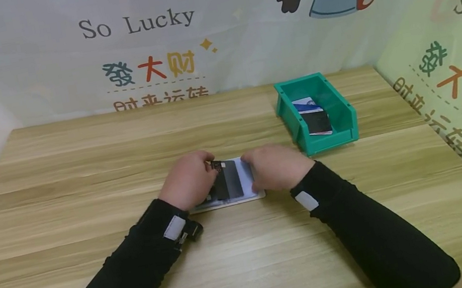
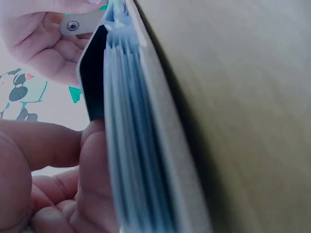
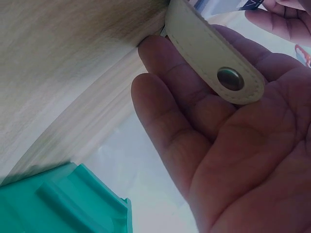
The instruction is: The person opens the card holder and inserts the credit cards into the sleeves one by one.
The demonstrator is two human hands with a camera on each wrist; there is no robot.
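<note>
A card holder (image 1: 250,201) with a pale cover and a stack of clear sleeves (image 2: 131,136) lies open on the table between both hands. My left hand (image 1: 188,180) pinches a black card (image 1: 220,181) between thumb and fingers over the left part of the holder. The card's right portion looks greyer, overlapping the clear sleeve. On the other side, my right hand (image 1: 280,165) grips the holder's right edge, thumb and fingertips at the sleeve. A cream strap with a metal snap (image 3: 214,58) crosses that hand's fingers in the right wrist view.
A green plastic bin (image 1: 352,126) stands just beyond the right hand, with several cards (image 1: 316,121) inside. Printed cloth (image 1: 239,56) hangs behind the wooden table (image 1: 82,189) and along its sides.
</note>
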